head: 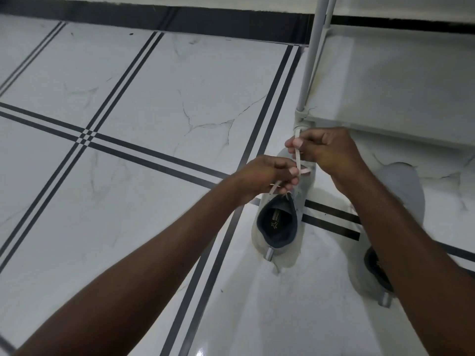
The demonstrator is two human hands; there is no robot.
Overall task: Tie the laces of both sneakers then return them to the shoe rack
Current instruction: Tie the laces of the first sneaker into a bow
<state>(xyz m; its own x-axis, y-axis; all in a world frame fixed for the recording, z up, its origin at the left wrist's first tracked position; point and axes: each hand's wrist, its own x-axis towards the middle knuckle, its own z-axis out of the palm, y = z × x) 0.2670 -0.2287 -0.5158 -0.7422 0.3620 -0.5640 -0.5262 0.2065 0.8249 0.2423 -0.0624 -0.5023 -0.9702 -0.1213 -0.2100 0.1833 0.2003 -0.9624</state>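
A light grey sneaker (pixel 279 224) with a dark lining stands on the floor, heel toward me. My left hand (pixel 267 179) pinches one pale lace end (pixel 276 187) just above the tongue. My right hand (pixel 326 150) holds the other lace end (pixel 298 152) up and away, over the toe. The two lace ends cross between my hands. A second grey sneaker (pixel 401 194) lies to the right, mostly hidden behind my right forearm. The shoe rack (pixel 385 80), white with a pale tubular post, stands at the upper right, just beyond my right hand.
The floor (pixel 141 98) is glossy white marble tile with black double stripes. A dark skirting band (pixel 180 21) runs along the wall at the top. The rack's post (pixel 312 60) rises close to the sneaker's toe.
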